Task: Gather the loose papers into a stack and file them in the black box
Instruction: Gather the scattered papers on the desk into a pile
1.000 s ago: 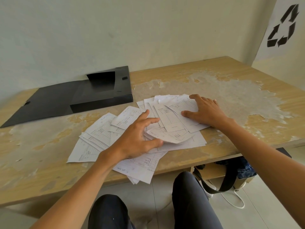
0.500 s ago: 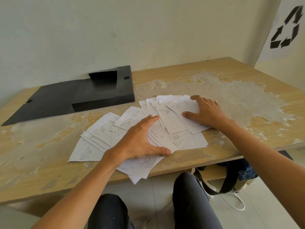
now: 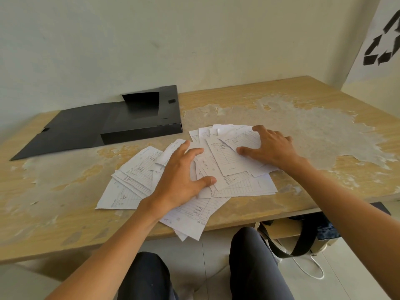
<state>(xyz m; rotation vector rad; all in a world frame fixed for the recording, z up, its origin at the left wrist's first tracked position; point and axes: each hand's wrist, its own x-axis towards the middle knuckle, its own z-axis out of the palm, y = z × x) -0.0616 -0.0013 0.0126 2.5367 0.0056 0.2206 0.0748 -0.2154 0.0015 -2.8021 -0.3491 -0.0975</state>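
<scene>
— White paper covered the middle of the worn wooden desk (image 3: 324, 98): the loose papers (image 3: 227, 169) lay fanned and overlapping, a few hanging over the near edge. What step was that?

— The gathering, by the look of it, and early in it. No square stack had formed, and nothing appeared to lie in the black box (image 3: 140, 120), which sat open at the far left, its lid flap folded out flat toward the left.

— And the hands?

— Both lay spread, palms down, gripping nothing. The left hand (image 3: 184, 180) pressed on the middle of the fan; the right hand (image 3: 270, 148) pressed on the right-hand sheets, fingers splayed.

— What did the next move call for?

— Probably sweeping the left-hand sheets rightward and drawing in the overhanging ones, then squaring the edges before any lift toward the box. Thin sheets slide easily, so those at the near edge risked dropping to the floor.
</scene>
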